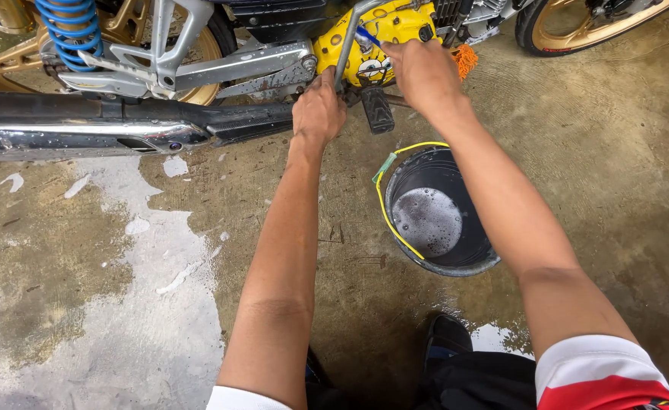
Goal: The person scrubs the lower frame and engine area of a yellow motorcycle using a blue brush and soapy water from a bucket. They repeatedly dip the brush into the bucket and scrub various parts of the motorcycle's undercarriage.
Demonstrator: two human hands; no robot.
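Note:
A motorcycle stands across the top of the view, with a yellow engine cover (380, 30) bearing a cartoon face. My left hand (318, 110) is closed around the lower part of a grey metal lever (347, 45) beside that cover. Resting on the yellow cover is my right hand (423, 72), fingers bent over a small blue item, and an orange cloth or brush (465, 59) pokes out just behind it. A black footpeg (378, 110) hangs between my hands.
A black bucket (467, 262) with soapy water and a yellow handle sits on the wet concrete floor under my right forearm. A chrome exhaust pipe (76, 133) runs left. A blue shock spring (69, 26) and gold wheels are above. Foam patches lie at left.

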